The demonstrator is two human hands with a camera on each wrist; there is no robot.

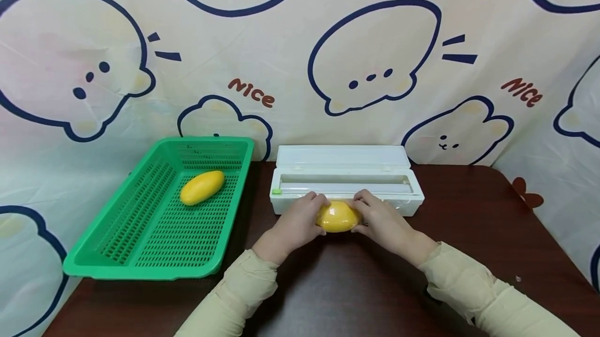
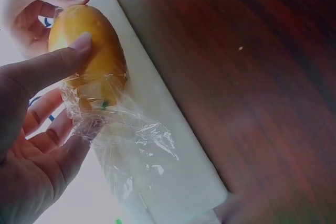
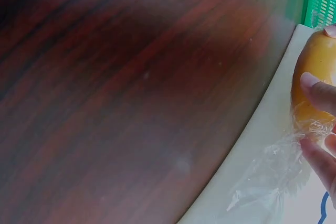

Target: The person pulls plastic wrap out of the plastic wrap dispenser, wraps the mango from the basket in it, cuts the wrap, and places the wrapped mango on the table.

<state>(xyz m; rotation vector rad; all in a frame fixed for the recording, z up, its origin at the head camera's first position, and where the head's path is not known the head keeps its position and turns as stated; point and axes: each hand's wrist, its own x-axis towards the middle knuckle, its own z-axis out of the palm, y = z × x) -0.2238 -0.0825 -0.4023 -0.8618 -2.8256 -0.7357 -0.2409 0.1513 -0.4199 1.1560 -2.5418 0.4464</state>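
In front of a white cling film dispenser (image 1: 347,207), both hands hold a yellow mango (image 1: 338,217) by its two ends. My left hand (image 1: 300,222) grips the left end, its thumb lying across the skin in the left wrist view. The right hand (image 1: 386,225) grips the other end with thumb and fingers. Clear cling film (image 2: 152,140) is wrapped and crumpled around part of the mango, and loose film trails over the dispenser's front. In the right wrist view the right hand (image 3: 320,98) is partly cut off.
A green basket (image 1: 229,222) stands on the left with a second yellow mango (image 1: 202,187) in it. The dispenser's lid (image 1: 342,157) is raised, showing a film roll (image 1: 347,188) and a small green slider (image 1: 277,191). Beneath is a dark wooden table (image 1: 356,290); a printed cloth (image 1: 290,55) hangs behind.
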